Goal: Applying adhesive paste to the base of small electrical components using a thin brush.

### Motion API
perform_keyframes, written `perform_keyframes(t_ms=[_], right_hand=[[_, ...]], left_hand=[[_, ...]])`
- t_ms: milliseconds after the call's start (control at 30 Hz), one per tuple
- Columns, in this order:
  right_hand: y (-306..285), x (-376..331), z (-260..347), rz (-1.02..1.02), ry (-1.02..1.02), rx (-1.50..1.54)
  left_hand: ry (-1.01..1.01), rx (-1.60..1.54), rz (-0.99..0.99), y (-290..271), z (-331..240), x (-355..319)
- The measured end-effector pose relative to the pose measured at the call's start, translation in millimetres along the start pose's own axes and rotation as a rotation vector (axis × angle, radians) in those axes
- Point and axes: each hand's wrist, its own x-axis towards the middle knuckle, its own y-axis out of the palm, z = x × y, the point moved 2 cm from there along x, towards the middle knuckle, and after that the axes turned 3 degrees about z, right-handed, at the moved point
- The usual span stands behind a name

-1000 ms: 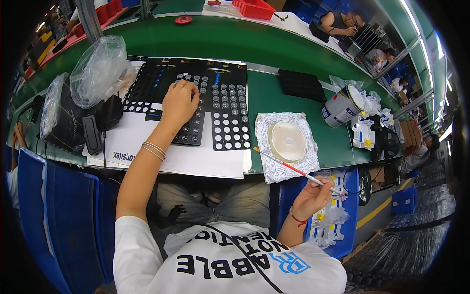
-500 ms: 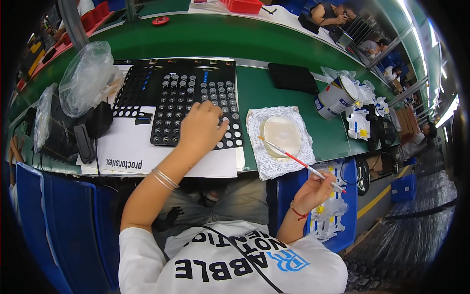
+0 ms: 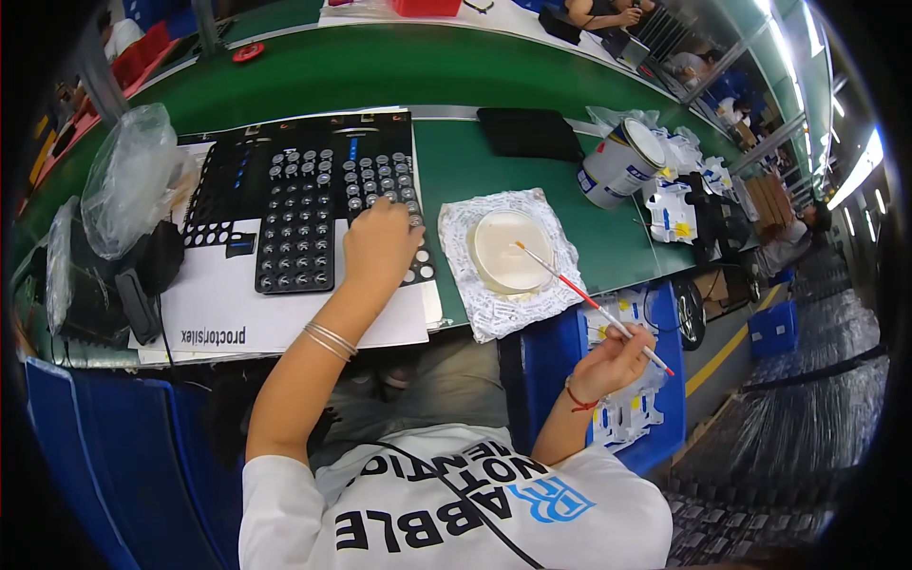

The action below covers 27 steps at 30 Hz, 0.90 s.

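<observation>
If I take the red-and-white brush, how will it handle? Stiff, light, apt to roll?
The brush is probably light: its handle is very slim. Likely stiff too, running straight beyond the right hand without visible sag. It may roll if laid down; the shaft looks round.

Wht tee (image 3: 456,513), slvr bangles (image 3: 331,337), red bracelet (image 3: 581,405)

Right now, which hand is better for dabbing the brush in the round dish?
Probably the right hand: it holds the brush, whose tip appears over the round dish. The left hand is farther left, at the round pieces.
</observation>
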Motion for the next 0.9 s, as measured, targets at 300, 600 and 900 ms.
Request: perform_keyframes(t_ms=[300,600,900], right_hand=[[-8.4,1.4,-3.6,0.113,-0.09,-0.256],[2.8,-3.2,-4.2,0.241,-0.172,-0.378],[4.9,1.1,0.2,0.172,-0.085,-0.295]], left_hand=[[0.082,-0.267,-0.053,-32.6,-10.2,-44.5],[0.212,-0.382,-0.328,-41.0,-0.1,-88.1],[0.153,-0.479,-0.321,-19.3,-1.4,-98.3]])
